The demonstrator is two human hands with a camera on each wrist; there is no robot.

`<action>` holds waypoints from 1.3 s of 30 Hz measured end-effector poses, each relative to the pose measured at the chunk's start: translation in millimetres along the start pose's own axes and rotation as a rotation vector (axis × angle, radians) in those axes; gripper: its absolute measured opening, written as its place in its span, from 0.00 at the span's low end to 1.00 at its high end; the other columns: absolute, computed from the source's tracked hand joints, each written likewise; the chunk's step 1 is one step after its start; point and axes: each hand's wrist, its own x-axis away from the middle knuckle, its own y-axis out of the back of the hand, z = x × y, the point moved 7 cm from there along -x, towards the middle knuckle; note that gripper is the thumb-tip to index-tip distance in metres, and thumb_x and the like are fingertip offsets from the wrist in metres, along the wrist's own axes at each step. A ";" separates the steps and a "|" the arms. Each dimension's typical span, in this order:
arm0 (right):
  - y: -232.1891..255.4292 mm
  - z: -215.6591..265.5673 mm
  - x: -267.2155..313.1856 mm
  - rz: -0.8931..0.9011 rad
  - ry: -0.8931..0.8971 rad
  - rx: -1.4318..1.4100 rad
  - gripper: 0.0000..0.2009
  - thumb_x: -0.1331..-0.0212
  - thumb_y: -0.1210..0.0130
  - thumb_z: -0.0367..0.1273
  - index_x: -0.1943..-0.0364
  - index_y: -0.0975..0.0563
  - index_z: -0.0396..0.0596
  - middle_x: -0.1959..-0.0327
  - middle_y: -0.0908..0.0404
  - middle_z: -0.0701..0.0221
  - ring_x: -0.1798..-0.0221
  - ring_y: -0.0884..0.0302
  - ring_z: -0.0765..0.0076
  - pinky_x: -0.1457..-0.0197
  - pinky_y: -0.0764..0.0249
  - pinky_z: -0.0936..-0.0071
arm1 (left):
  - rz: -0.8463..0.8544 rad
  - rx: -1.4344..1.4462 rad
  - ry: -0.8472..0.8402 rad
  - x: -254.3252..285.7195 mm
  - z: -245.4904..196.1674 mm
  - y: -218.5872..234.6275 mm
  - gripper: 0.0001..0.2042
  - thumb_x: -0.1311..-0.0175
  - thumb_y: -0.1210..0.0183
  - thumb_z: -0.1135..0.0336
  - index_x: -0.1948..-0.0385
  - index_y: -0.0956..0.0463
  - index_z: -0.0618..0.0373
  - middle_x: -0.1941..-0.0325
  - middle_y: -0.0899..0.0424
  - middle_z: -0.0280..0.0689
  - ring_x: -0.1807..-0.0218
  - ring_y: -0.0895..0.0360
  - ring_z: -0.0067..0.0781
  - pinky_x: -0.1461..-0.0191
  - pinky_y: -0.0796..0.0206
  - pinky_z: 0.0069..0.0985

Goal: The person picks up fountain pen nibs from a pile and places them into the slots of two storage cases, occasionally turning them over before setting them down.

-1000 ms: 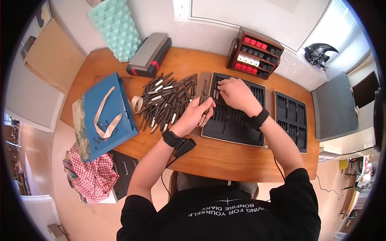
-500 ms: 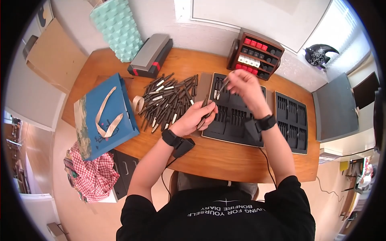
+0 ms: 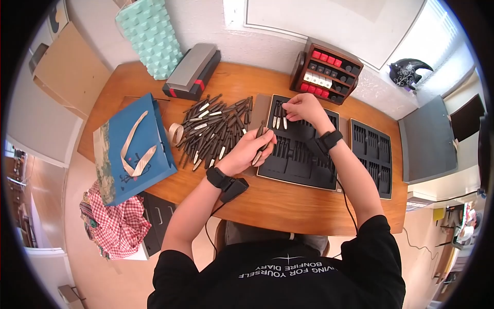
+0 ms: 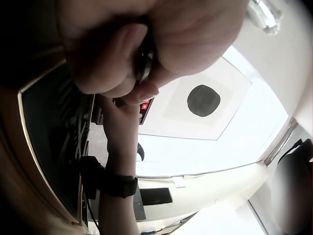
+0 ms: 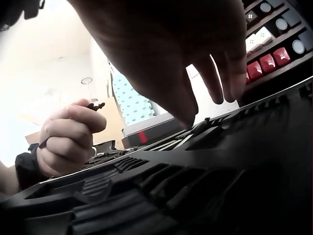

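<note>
In the head view my left hand grips one or more slender dark pieces, their knobbed tops poking out above the fist and pale tips below. Thumb and forefinger of my right hand pinch the upper end of another slender piece with a pale, blade-like lower end. It lies in the top left compartment of a black slotted tray, beside two similar pieces. The right wrist view has these fingertips right down at the tray. A big pile of such pieces spreads left of the hands.
A second black slotted tray lies at the right. Behind stand a wooden rack of red, white and black blocks and a grey-black box. A blue paper bag and a ribbon roll are on the left.
My right hand lifted off the tray, came back down slightly further right, and a third pale-tipped piece now shows in the compartment. My left hand stayed nearly still, holding its pieces.
</note>
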 end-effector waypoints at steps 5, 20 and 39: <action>5.4 26.6 31.2 -0.197 0.321 0.606 0.11 0.47 0.39 0.29 0.60 0.20 0.40 0.70 0.17 0.61 0.64 0.17 0.59 0.57 0.21 0.69 | -0.008 -0.007 -0.005 1.4 -1.2 -1.0 0.13 0.24 0.60 0.57 0.66 0.32 0.54 0.83 0.35 0.25 0.86 0.49 0.12 0.84 0.57 0.15; -16.8 31.0 60.8 -0.173 0.619 0.994 0.23 0.48 0.38 0.36 0.45 0.24 0.51 0.43 0.28 0.58 0.40 0.32 0.51 0.36 0.34 0.60 | -0.013 -0.025 0.001 0.0 0.8 0.5 0.13 0.24 0.59 0.58 0.66 0.32 0.54 0.83 0.35 0.25 0.86 0.48 0.12 0.84 0.57 0.15; -31.8 29.9 59.7 -0.189 0.783 1.192 0.13 0.43 0.47 0.29 0.55 0.21 0.41 0.45 0.25 0.62 0.37 0.34 0.52 0.36 0.35 0.60 | -0.028 -0.065 0.003 -0.4 4.4 0.0 0.13 0.24 0.58 0.57 0.66 0.32 0.54 0.83 0.34 0.26 0.87 0.46 0.13 0.85 0.55 0.15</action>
